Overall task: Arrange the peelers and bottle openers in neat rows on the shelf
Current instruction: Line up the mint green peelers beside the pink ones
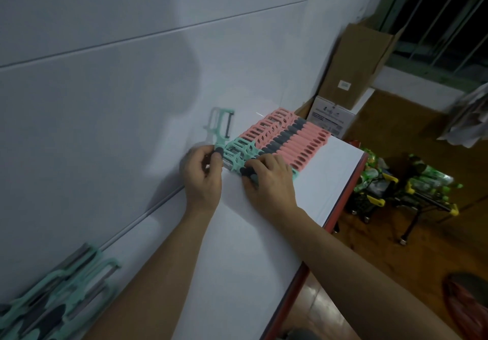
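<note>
While the left hand (203, 176) curls thumb and fingers round the dark grip of the standing teal peeler (221, 128), held blade-up against the white wall (105, 102), the right hand (269, 178) bends its fingers over the dark grip of the lying teal peeler (247, 172) at the row's near end. Beyond, pink peelers (298, 139) lie packed side by side on the white shelf (264, 234). Loose teal peelers (52, 300) lie at its near left.
</note>
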Demonstrator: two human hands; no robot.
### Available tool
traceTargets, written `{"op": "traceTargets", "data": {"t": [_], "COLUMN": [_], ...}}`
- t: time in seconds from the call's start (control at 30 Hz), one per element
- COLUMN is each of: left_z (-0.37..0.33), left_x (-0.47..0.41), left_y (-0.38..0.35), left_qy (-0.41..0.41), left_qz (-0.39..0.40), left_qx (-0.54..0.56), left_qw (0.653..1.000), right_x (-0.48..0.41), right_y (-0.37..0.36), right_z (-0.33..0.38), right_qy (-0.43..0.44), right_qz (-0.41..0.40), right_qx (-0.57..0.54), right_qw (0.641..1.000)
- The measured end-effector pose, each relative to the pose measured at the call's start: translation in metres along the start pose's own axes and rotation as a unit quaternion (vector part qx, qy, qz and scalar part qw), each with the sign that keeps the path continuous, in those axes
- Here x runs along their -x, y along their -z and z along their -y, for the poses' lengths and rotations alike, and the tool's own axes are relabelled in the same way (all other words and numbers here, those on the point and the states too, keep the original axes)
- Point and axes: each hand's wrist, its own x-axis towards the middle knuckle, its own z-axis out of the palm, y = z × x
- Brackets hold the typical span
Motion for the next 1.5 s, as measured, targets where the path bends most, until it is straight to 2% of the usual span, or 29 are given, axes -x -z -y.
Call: {"op": "traceTargets", "data": {"t": [0.1,0.2,0.27,0.37,0.47,0.5,0.57,0.63,0.73,0.93,1.07,1.17,1.33,1.5], "left_z": [-0.024,-0.036,-0.039,-0.043,-0.039,-0.034,-0.021,-0.009,0.003,0.011,0.013,0.014,0.016,0.014], "left_x": [0.002,0.0,-0.004,-0.007,-0.012,-0.016,-0.017,-0.009,0.008,0.008,0.007,0.007,0.012,0.01], "left_y": [-0.009,-0.012,-0.01,-0.005,0.004,0.01,0.027,0.042,0.049,0.043,0.043,0.042,0.034,0.032], "left_qy": [0.069,0.106,0.104,0.095,0.061,0.02,-0.095,-0.113,-0.081,-0.071,-0.055,-0.053,-0.093,-0.087], "left_qz": [0.014,0.067,0.094,0.15,0.187,0.188,0.171,0.163,0.173,0.158,0.139,0.153,0.2,0.206], "left_qx": [0.082,0.136,0.137,0.119,0.027,-0.054,-0.261,-0.338,-0.362,-0.384,-0.369,-0.361,-0.381,-0.394], "left_qw": [0.994,0.983,0.981,0.977,0.98,0.98,0.945,0.92,0.913,0.907,0.917,0.918,0.898,0.892], "right_x": [-0.001,-0.001,-0.002,-0.007,-0.009,-0.008,-0.007,-0.005,-0.001,0.01,0.014,0.017,0.018,0.018], "right_y": [0.009,0.028,0.037,0.038,0.035,0.035,0.037,0.04,0.037,0.028,0.026,0.023,0.012,0.008], "right_z": [0.005,0.016,0.024,0.031,0.031,0.03,0.022,0.011,0.002,0.007,0.008,0.006,0.003,0.004], "right_qy": [0.008,0.021,0.001,-0.039,-0.104,-0.117,-0.112,-0.072,-0.01,-0.014,-0.009,0.004,0.011,0.013], "right_qz": [-0.04,-0.021,-0.007,-0.037,-0.023,-0.015,-0.015,-0.013,0.023,0.058,0.03,-0.001,-0.003,-0.006], "right_qx": [-0.057,-0.196,-0.276,-0.328,-0.397,-0.396,-0.316,-0.213,-0.142,-0.14,-0.129,-0.1,-0.09,-0.083], "right_qw": [0.998,0.98,0.961,0.943,0.912,0.911,0.942,0.974,0.99,0.988,0.991,0.995,0.996,0.996]}}
